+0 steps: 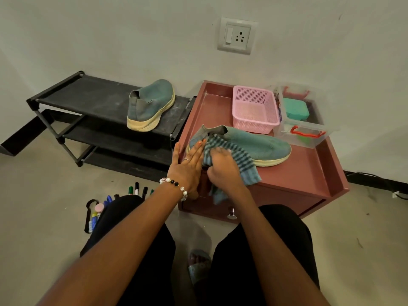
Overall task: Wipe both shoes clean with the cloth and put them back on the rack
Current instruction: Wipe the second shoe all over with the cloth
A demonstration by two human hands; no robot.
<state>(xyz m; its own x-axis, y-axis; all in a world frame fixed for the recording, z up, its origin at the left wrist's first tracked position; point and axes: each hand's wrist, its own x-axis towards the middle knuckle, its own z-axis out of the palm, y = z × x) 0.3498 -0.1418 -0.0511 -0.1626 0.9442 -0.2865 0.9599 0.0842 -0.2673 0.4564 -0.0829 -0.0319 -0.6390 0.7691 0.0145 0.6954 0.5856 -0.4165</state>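
Meanwhile, the right hand (223, 166) grips the striped cloth (240, 160) against the teal shoe (260, 144) on the maroon cabinet (309, 173); the left hand (187, 166) steadies its heel, fingers straight.

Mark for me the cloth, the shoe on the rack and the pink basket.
cloth (244, 161), head view, on the striped fold draped over the shoe's sole.
shoe on the rack (152, 102), head view, on its teal knit upper.
pink basket (254, 127), head view, on its front wall.

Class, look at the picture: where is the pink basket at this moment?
In the head view, the pink basket sits at the back of the red cabinet top, right of centre, beside the clear plastic box, behind the shoe.
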